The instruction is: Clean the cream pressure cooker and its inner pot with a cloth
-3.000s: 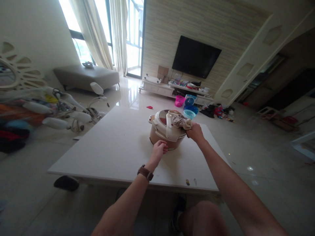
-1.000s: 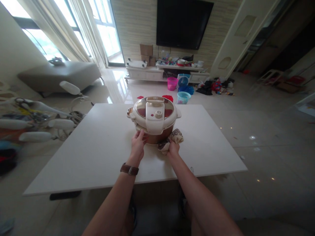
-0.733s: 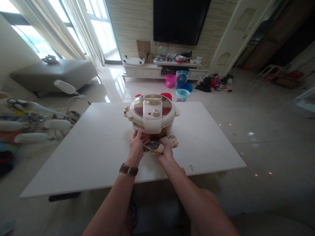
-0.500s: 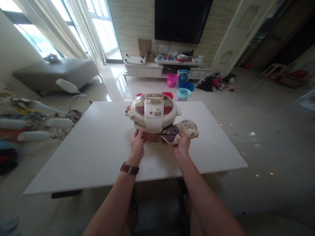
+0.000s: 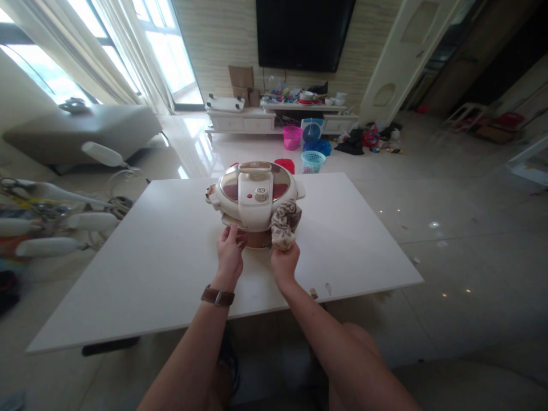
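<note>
A cream and brown electric cooker with a shiny oval lid, a top handle and a round knob stands on the white table. My left hand, with a brown watch on its wrist, is at the cooker's lower front left edge, fingers apart, and holds nothing. A patterned beige and brown cloth is bunched in my right hand and lies against the front right side of the cooker. The cloth hides part of the cooker's side.
Two small stickers are near the table's front edge. Beyond the table, a teal basket and a pink basket stand on the floor. White-ended fixture arms lie to the left.
My right hand has moved left with the cloth, which now is bunched upright against the cooker. The view has shifted slightly, and the stickers have come into sight. My left hand keeps its place.
</note>
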`<state>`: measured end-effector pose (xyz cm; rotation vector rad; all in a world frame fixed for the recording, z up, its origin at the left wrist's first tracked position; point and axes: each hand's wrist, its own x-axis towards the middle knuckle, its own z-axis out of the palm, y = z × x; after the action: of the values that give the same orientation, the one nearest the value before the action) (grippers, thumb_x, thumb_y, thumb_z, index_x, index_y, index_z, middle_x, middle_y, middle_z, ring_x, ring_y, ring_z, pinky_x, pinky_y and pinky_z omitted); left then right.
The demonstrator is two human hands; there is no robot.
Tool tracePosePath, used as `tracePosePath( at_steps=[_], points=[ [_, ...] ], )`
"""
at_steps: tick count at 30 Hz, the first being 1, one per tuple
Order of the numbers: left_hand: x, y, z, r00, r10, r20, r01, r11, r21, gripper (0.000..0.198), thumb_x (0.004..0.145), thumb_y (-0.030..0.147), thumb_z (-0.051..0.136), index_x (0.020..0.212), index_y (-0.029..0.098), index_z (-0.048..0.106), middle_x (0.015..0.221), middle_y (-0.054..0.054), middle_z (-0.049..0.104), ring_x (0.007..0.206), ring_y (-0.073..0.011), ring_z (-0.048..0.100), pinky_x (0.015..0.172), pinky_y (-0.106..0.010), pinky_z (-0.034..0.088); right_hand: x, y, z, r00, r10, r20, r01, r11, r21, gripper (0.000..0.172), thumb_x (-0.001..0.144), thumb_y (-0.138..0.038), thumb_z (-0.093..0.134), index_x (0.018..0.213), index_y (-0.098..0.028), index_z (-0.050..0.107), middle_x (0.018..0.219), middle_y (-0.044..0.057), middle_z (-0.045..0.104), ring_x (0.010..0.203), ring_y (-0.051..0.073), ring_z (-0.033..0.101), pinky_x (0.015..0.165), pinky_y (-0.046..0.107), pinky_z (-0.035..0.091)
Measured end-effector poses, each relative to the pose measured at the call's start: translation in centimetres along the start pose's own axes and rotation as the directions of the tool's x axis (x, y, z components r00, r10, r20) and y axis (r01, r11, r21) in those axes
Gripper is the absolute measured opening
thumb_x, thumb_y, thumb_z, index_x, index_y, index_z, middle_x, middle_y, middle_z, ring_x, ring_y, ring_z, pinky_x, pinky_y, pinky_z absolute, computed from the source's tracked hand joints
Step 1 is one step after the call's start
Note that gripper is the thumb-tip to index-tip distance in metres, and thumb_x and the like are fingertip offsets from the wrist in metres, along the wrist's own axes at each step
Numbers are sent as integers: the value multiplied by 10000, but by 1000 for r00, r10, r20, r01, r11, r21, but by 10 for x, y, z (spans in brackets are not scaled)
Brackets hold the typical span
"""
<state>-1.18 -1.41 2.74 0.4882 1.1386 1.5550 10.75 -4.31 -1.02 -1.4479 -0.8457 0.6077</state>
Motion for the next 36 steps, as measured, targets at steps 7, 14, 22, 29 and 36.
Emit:
tracePosePath(
  at_steps=[7,14,22,29,36],
  points=[
    [0,1,0,1000,-17,4,17,1000,11,471,681,499,900,874,208,585,749,49,621,592,-78,562,618,-227,436,37,-14,-15,1000,-17,-25,16,998,-55,390,782,-257,588,1117,-184,774,1112,136,808,1169,323,730,1056,436,548],
    [-1,-2,2,1000,-23,-9,23,999,-38,475,682,505,894,894,208,589,724,60,608,581,-75,546,602,-223,422,7,-23,-16,934,-327,142,329,944,13,594,800,-171,560,1364,-256,724,1501,64,663,1452,258,571,1252,425,391],
    [-3,-2,8,998,-62,-22,60,996,-58,429,764,516,849,915,215,583,740,47,636,582,-86,570,600,-230,446,39,3,-5,963,252,-93,-231,953,196,336,742,-299,718,1035,-148,781,1064,130,827,1023,293,770,930,389,610],
    [-17,-7,20,967,-232,100,234,972,-9,501,939,654,595,868,162,657,782,-79,733,635,-164,673,600,-279,506,43,18,-3,876,479,-56,-413,804,428,349,652,-198,805,995,-134,782,1015,92,832,981,246,782,811,319,626],
    [-34,-19,39,939,-258,229,283,956,-83,496,933,621,649,975,130,711,995,-120,785,671,-153,717,578,-254,515,56,17,-11,823,568,-15,-492,725,482,329,614,-136,803,943,-140,782,872,35,821,835,229,778,671,292,618]
  ],
)
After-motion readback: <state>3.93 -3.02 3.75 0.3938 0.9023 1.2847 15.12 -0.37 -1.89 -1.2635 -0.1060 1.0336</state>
